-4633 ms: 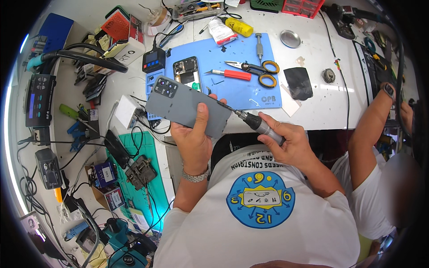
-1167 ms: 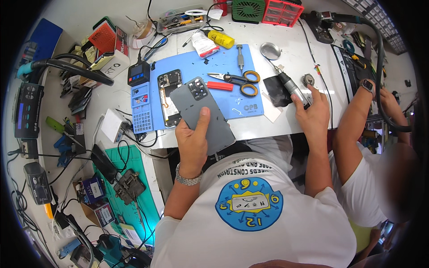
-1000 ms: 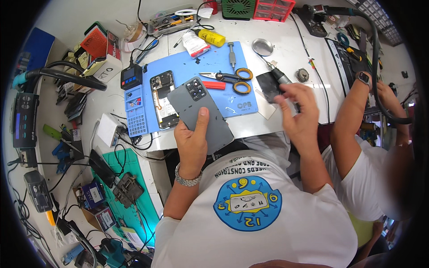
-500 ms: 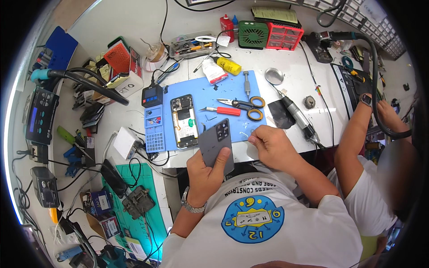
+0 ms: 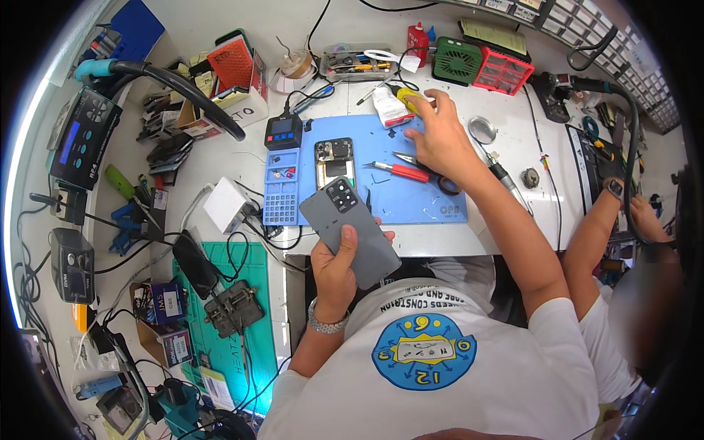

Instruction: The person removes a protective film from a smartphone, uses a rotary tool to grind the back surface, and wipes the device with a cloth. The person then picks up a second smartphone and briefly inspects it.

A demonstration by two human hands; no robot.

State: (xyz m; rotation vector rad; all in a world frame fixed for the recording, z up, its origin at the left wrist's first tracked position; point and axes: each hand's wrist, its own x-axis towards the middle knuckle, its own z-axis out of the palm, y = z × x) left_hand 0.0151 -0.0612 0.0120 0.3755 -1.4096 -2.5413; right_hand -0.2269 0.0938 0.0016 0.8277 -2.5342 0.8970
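The left hand (image 5: 335,268) is closed around a grey phone back cover (image 5: 350,231), held above the bench (image 5: 220,158) edge. The right hand (image 5: 440,139) rests with fingers loosely spread on the blue mat (image 5: 411,202), touching the scissors (image 5: 433,176) beside a red screwdriver (image 5: 402,171).

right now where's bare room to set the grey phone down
Best patch: the blue mat's lower right, below the red screwdriver. Also the white bench left of the mat, before the white charger. Crowded: the bench's back edge and the green mat with its cables. The left hand holds the phone.
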